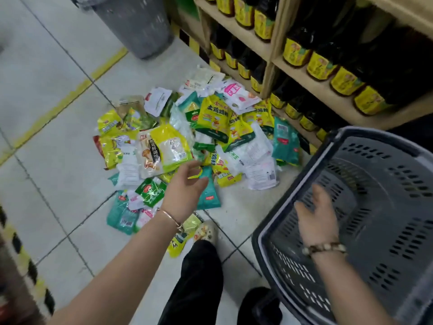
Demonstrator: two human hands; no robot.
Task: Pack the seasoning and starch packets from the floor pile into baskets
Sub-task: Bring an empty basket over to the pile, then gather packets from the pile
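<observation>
The right hand (318,219) lies flat inside the grey basket (386,184), fingers spread and holding nothing; the basket around it shows no packets. To its left, the left hand (185,191) hovers with relaxed, slightly bent fingers, gripping nothing, just above a teal packet (208,193) at the near edge of the pile of packets (187,137) on the tiled floor (58,160). Beyond the right hand stand shelves (328,95) of dark bottles (318,64); farthest beyond the left hand, a grey bin (138,22).

Grocery shop: wood shelves (328,99) w/ rows of sauce bottles (295,52), shopping basket (386,174).
</observation>
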